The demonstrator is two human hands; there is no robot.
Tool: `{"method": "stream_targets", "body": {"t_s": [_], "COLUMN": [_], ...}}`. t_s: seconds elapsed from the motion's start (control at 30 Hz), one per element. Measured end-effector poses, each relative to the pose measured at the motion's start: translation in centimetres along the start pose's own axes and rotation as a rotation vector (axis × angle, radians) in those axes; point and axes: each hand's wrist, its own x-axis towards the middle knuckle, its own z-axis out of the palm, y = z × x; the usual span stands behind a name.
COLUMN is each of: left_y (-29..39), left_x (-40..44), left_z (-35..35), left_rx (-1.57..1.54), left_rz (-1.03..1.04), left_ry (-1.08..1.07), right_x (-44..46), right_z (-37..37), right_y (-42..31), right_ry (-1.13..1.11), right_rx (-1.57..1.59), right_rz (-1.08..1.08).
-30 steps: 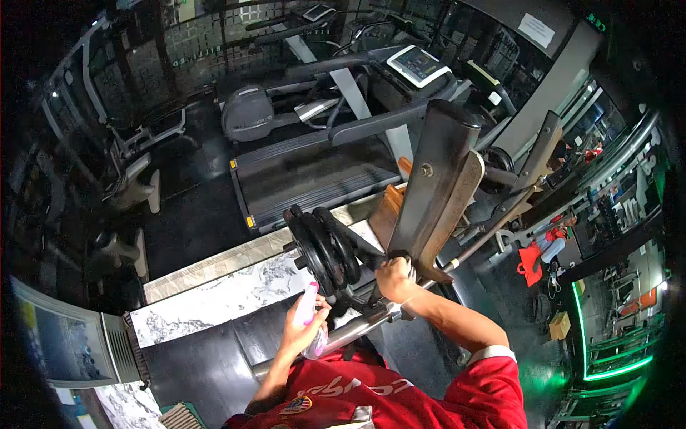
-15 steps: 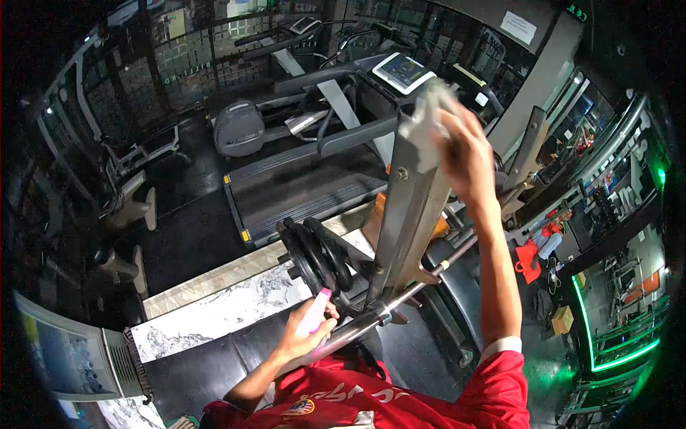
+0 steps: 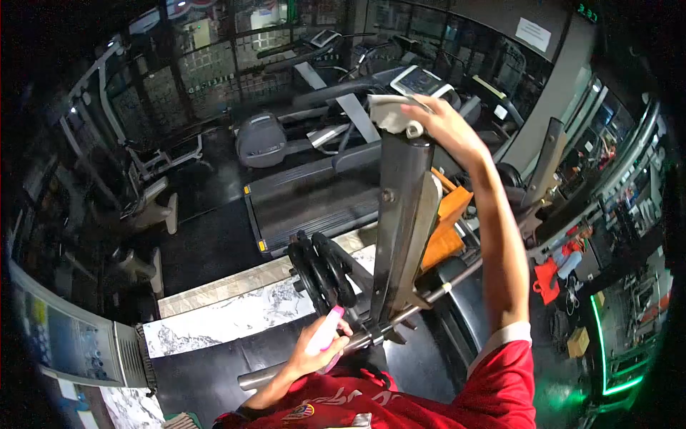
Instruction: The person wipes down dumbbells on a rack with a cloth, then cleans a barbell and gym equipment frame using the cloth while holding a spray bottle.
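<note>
My right hand (image 3: 449,132) is closed on a pale grey cloth (image 3: 389,113), pressed over the top end of a dark metal rack upright (image 3: 401,207). Lower down, my left hand (image 3: 307,352) grips a white bottle with a pink top (image 3: 326,333), held tilted; its base is hidden by the fingers and shirt. Just by that hand, a steel barbell (image 3: 361,339) crosses at the foot of the upright. Black weight plates (image 3: 323,270) hang on a peg left of the upright.
A treadmill (image 3: 314,200) stands beyond the rack, with other machines behind it. Orange-brown padding (image 3: 446,239) shows right of the upright. A marble-look ledge (image 3: 236,322) runs at left, near a framed panel (image 3: 64,336). A red bag (image 3: 547,280) lies on the floor at right.
My right hand and the cloth have moved from the side of the upright onto its top. The whole view has shifted slightly; my left hand still holds the bottle.
</note>
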Motion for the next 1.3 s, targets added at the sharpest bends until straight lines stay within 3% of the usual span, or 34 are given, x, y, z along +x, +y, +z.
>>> {"method": "stream_targets", "body": {"t_s": [0.1, 0.17, 0.23, 0.37, 0.53, 0.57, 0.7, 0.77, 0.87, 0.97, 1.03, 1.1, 1.13, 1.17, 1.23, 1.3], "left_y": [-0.8, -0.2, 0.1, -2.2, -1.7, -1.3, -3.1, -3.2, -2.0, -2.6, -2.1, -2.2, -3.1, -3.7, -3.6, -2.4], "left_x": [0.5, 1.2, 1.6, 3.1, 4.4, 4.5, 3.5, 3.4, 3.1, 1.8, 1.3, 0.8, 0.7, 0.4, 0.1, -0.2], "left_z": [1.5, 3.0, 4.3, 6.9, 10.4, 11.4, 12.3, 13.4, 16.7, 19.0, 21.0, 23.1, 24.1, 25.1, 27.1, 30.4], "left_rx": [0.016, 0.019, -0.027, 0.08, -0.07, -0.132, 0.182, 0.251, -0.065, 0.014, 0.052, -0.077, 0.087, 0.088, 0.182, 0.115], "left_rz": [0.051, 0.077, -0.023, 0.137, 0.04, 0.033, 0.045, 0.059, 0.018, -0.064, -0.064, -0.072, 0.034, 0.033, 0.135, 0.023], "left_ry": [0.062, 0.131, 0.162, 0.27, 0.495, 0.573, 0.602, 0.669, 0.853, 0.842, 0.87, 0.853, 0.893, 0.922, 0.885, 0.963], "right_x": [-5.4, -9.1, -13.0, -18.1, -23.4, -24.1, -25.9, -25.7, -24.9, -24.1, -24.0, -24.3, -25.0, -25.2, -26.7, -28.0], "right_z": [1.0, 2.6, 4.7, 7.7, 8.0, 8.3, 9.0, 8.3, 6.6, 5.3, 5.5, 5.0, 5.7, 4.7, 6.9, 6.7], "right_y": [0.5, 1.1, 0.3, 3.0, 5.3, 6.3, 8.7, 9.2, 10.2, 12.2, 14.9, 16.2, 17.4, 17.2, 19.2, 20.3], "right_ry": [0.193, 0.374, 0.434, 0.323, -0.18, -0.19, -0.573, -0.477, -0.652, -0.836, -0.886, -0.86, -0.76, -0.806, -0.569, -0.584], "right_rx": [0.311, 0.024, -0.101, -0.081, 0.005, -0.043, -0.119, -0.078, 0.022, 0.311, 0.507, 0.607, 0.637, 0.65, 0.865, 0.859], "right_rz": [-0.087, -0.355, -0.282, -0.244, -0.008, -0.117, -0.041, -0.102, -0.168, -0.281, -0.319, -0.179, -0.158, 0.036, -0.024, 0.072]}}
